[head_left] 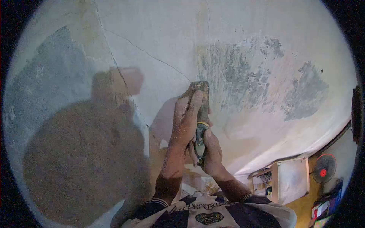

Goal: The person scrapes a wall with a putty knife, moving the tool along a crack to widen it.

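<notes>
Both my hands are on a scraper, which is held upright with its wide blade edge at the wall. Higher up, my left hand is closed round the dirty blade, its thumb lying along the face near the edge. My right hand grips the dark and pale handle below a yellow band. Pale dust speckles the left hand and wrist. A long crack in the plaster runs down to the blade's tip. Just right of the tool the wall has a scraped grey patch.
Another grey patch covers the wall at left, under a large shadow. A second crack crosses the plaster. Low on the right are a pale box-like cabinet and a fan with a red hub.
</notes>
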`<state>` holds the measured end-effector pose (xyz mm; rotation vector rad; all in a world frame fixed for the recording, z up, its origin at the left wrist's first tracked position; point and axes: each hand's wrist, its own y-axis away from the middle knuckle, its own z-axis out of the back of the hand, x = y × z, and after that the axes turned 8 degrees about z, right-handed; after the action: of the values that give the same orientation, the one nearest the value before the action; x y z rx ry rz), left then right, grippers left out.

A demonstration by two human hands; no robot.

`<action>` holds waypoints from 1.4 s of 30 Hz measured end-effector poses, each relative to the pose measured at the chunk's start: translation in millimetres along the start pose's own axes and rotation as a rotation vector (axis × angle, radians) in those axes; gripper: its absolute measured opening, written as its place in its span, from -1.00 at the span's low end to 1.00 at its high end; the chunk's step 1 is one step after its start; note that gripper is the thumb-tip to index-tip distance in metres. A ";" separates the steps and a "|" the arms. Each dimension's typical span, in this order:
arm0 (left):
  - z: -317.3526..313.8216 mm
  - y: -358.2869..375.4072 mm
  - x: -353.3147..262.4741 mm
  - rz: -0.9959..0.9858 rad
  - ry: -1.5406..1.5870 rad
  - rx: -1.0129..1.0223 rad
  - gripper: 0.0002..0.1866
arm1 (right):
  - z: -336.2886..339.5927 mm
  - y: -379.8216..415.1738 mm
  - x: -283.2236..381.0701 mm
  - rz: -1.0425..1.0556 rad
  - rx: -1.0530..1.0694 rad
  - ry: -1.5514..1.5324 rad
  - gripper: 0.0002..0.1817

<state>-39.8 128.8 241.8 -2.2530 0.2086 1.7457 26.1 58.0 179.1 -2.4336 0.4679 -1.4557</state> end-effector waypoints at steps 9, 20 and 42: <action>6.0 8.3 -5.2 0.061 -0.089 0.019 -0.55 | -6.1 10.2 -1.6 -0.020 0.026 -0.115 -0.52; 1.6 2.5 5.9 0.061 -0.125 0.002 -0.55 | 10.8 7.4 -13.4 -0.024 0.034 -0.098 -0.52; -7.0 3.7 -30.1 -0.011 -0.186 -0.065 -0.49 | -9.5 -4.7 5.3 -0.011 0.008 -0.092 -0.53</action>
<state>-42.1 121.4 272.0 -2.1133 0.1019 1.9683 20.7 59.5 189.5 -2.4883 0.4280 -1.3400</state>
